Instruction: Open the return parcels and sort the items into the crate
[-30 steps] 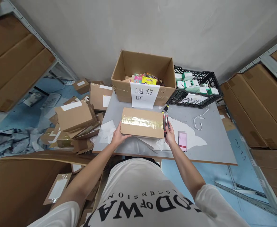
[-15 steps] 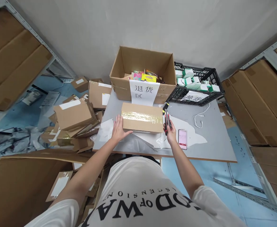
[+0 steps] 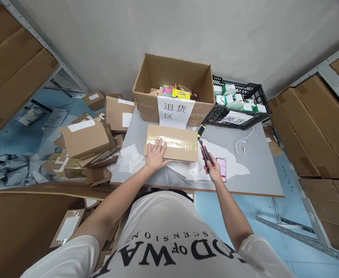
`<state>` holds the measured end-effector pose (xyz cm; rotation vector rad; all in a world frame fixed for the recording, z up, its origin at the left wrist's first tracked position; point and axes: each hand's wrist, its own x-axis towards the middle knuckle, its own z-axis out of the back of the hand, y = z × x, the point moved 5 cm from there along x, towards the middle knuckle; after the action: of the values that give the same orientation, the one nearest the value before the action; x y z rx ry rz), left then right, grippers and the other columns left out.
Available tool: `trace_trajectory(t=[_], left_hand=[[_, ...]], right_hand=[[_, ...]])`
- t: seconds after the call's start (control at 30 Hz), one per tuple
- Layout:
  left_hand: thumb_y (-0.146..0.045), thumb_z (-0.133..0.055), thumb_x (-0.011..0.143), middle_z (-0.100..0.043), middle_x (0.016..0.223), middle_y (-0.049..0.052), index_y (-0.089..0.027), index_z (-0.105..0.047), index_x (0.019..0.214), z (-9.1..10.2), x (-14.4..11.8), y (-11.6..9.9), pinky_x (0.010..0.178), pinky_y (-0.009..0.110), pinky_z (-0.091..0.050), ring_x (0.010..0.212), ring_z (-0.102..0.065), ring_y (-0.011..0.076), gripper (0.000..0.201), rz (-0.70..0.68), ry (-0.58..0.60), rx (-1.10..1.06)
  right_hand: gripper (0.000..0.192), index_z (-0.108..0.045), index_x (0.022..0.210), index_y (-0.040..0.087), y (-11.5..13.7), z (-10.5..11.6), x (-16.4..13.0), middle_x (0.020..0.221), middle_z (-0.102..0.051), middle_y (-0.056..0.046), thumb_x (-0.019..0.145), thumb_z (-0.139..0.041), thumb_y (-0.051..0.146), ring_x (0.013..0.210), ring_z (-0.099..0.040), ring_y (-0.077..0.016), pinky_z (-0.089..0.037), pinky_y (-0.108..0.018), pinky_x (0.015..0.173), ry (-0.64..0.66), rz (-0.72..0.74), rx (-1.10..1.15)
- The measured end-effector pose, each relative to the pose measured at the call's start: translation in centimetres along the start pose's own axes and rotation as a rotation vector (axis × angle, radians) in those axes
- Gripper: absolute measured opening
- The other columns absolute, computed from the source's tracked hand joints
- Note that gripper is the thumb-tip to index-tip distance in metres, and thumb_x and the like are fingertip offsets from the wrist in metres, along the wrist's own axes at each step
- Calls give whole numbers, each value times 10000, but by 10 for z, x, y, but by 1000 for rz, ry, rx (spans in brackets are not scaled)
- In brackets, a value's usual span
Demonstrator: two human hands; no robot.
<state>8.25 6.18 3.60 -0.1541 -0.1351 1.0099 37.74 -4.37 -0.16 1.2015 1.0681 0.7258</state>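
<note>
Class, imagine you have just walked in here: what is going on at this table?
A person stands at a grey table. The left hand lies flat on a taped cardboard parcel, pinning it down. The right hand grips a red utility knife, its tip beside the parcel's right end. The tape looks uncut. Behind stand an open carton and a black crate; a phone lies by the right hand.
</note>
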Motion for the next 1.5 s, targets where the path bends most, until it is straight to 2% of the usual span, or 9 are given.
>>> trace_trajectory(t=[0.1, 0.27, 0.57, 0.93, 1.13, 1.33, 1.5], left_hand=[[-630, -409, 834, -134, 1546, 184, -114, -191, 1486, 0, 0, 0, 1110, 580, 3, 1436, -58, 345, 859, 8, 2, -11], [-622, -403, 840, -137, 1544, 187, -110, -195, 1485, 0, 0, -1, 1106, 586, 5, 1435, -64, 347, 849, 7, -8, -26], [-617, -391, 849, -154, 1540, 194, -117, -208, 1483, 2, -1, -2, 1099, 598, -23, 1433, -75, 352, 827, 13, -18, -20], [-642, -387, 845, -109, 1551, 181, -141, -184, 1490, -6, 2, -2, 1066, 644, -32, 1426, -12, 393, 841, 62, 47, 37], [-652, -402, 834, -93, 1557, 169, -167, -182, 1491, -5, 2, -2, 1056, 661, -22, 1422, 0, 406, 846, 71, 66, 27], [-662, -444, 805, -105, 1557, 170, -178, -201, 1488, -4, 1, -3, 1046, 679, -38, 1416, 6, 426, 872, 93, 82, -4], [-667, -443, 802, -116, 1554, 177, -176, -201, 1488, -3, 4, -2, 1045, 679, -42, 1415, -5, 429, 878, 103, 87, -6]], right_hand=[[772, -341, 1434, 268, 4, 4, 1, 1046, -657, -70, 752, -629, 485, 479, -485, -63, -321, -180, 337, -8, 7, -17], [783, -341, 1440, 224, 4, 2, 3, 858, -667, -38, 757, -617, 490, 460, -459, -64, -313, -175, 344, 36, -19, -84], [780, -333, 1439, 264, 11, 4, 1, 1040, -647, -76, 752, -612, 506, 470, -454, -57, -312, -176, 336, 74, -60, -117], [760, -373, 1423, 251, 27, 24, 3, 884, -657, -48, 752, -619, 509, 415, -414, -46, -264, -163, 318, 185, -119, -271], [756, -391, 1416, 244, 33, 35, 1, 844, -665, -39, 745, -653, 472, 392, -403, -43, -275, -167, 308, 262, -156, -255], [779, -385, 1418, 245, 26, 41, -10, 839, -675, -47, 732, -678, 469, 385, -409, -47, -250, -158, 292, 253, -212, -188], [765, -423, 1392, 234, 11, 38, -34, 830, -669, -41, 720, -694, 481, 387, -416, -45, -265, -161, 297, 234, -224, -148]])
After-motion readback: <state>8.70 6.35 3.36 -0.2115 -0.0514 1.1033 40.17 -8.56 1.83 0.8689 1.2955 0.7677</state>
